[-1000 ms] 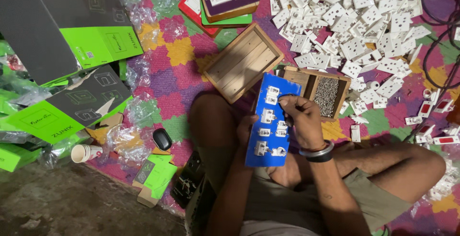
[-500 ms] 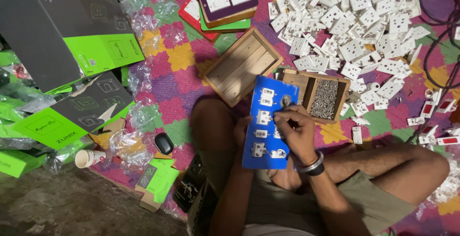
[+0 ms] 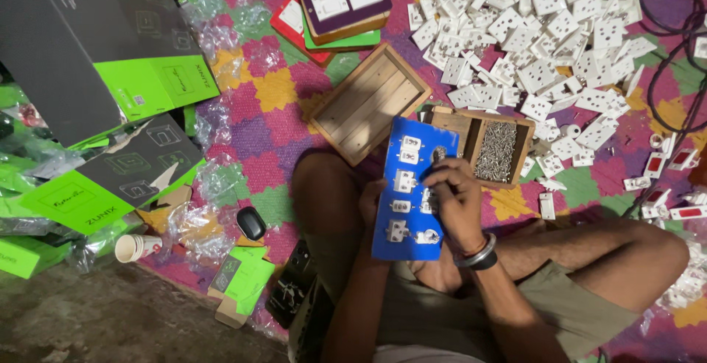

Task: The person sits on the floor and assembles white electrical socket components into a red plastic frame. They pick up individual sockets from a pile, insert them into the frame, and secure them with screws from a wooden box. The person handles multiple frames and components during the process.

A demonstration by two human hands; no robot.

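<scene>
From the head camera we look down at a person sitting cross-legged on a bright patchwork floor mat (image 3: 272,90) of pink, purple, yellow and green.

We see the left hand (image 3: 370,202) holding the left edge of a flat blue rectangular board (image 3: 406,219) with small white switch parts fixed on it. Its fingers curl around the edge from behind. The board sits over the person's lap, just below the knees.

The right hand (image 3: 451,201) lies on top of the blue board, near its right side. Its fingers are bent close together, pinching at one small part. We cannot tell what the fingertips grip. A dark bangle (image 3: 479,255) circles that wrist.

Just above the board sits a small open wooden box full of silver screws (image 3: 495,149). Beside it, to the left, lies an empty shallow wooden tray (image 3: 368,103).

Farther up we see a big heap of white plastic socket pieces (image 3: 545,32). On the left lie black and green cardboard boxes (image 3: 96,76), a paper cup (image 3: 137,247) and a black computer mouse (image 3: 252,222).
</scene>
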